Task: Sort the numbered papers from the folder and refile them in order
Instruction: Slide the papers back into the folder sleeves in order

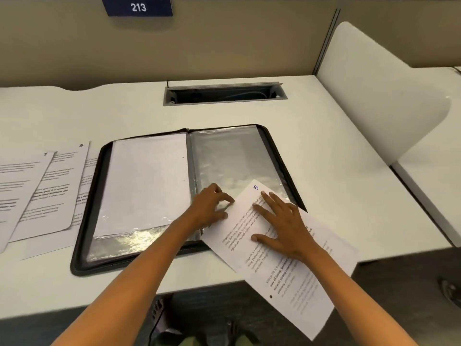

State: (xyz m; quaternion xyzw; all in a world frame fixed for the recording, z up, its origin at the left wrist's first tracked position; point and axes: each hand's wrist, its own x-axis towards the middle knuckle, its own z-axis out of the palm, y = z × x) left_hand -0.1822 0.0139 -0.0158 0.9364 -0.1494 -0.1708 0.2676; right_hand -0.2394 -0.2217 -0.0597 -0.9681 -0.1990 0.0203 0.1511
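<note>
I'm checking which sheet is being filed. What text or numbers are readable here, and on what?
"213": blue plate on the partition.
"5": top corner of the sheet under the right hand, lying partly on the open folder.
"7": corner of a sheet at left.
"8": probably, on the sheet behind; blurred.
Body text on all sheets: too small or blurred to read.
</note>
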